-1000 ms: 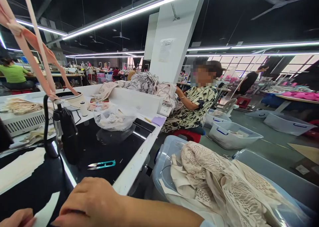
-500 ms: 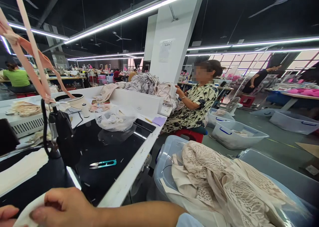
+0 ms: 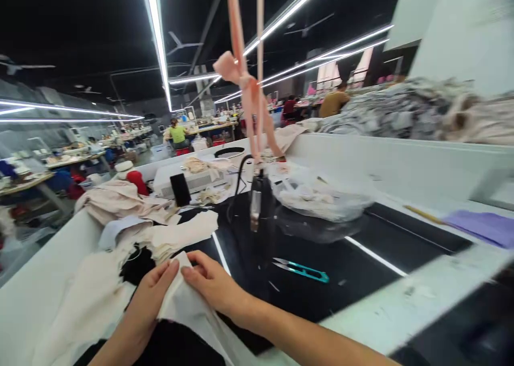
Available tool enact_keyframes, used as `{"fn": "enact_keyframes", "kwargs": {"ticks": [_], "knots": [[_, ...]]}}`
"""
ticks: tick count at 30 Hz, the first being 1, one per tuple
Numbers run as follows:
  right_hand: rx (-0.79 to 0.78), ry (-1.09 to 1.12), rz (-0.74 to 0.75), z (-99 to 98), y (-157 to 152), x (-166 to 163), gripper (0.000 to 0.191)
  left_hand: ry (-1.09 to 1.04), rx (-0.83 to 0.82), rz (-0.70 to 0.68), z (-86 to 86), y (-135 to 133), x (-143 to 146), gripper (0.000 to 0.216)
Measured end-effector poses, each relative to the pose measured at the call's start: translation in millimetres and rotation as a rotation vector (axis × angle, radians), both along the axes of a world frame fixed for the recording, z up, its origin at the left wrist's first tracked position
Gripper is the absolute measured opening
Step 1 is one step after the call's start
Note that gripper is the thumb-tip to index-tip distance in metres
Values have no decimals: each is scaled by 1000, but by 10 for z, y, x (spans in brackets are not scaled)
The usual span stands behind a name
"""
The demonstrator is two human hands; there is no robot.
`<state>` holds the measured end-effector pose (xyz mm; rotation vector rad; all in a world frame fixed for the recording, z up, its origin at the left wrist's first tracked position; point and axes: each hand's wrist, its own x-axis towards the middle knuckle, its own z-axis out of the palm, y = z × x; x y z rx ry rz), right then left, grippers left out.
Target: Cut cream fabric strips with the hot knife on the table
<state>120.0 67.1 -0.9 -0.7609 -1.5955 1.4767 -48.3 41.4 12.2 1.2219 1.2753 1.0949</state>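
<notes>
The head camera shows both forearms coming up from the bottom of the frame, the left arm rising steeply and the right reaching in from the lower right. The left hand (image 3: pixel 146 299) and the right hand (image 3: pixel 219 286) meet at lower centre, near each other but with a narrow gap between the fingertips. Each is nearly closed in a pinch, thumb against bent fingers, and each has hold of the top edge of one white fabric piece (image 3: pixel 182 299).

Compared with half a second ago, the view has swung left: the seated co-worker and the bin of lace cloth are out of frame, and the hands, then cut off at the lower left corner, appear almost whole. The teal snips (image 3: pixel 307 271) lie on the black tabletop (image 3: pixel 305 304), as before.

The fabric piece is plain and thin-looking, its top gathered to a small peak between the hands, its lower part hanging toward the bottom edge in soft creases over something dark. Just beyond the left hand lies a stack of cream pieces (image 3: pixel 190 231), with ragged, layered edges.
</notes>
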Motion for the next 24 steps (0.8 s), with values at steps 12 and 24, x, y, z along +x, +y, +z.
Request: {"fn": "enact_keyframes", "kwargs": {"ticks": [12, 24], "knots": [[152, -319, -247, 168, 874, 129, 27, 108, 2, 306, 262, 792, -453, 41], [170, -517, -480, -103, 1792, 280, 22, 543, -90, 318, 52, 1455, -604, 30]]}}
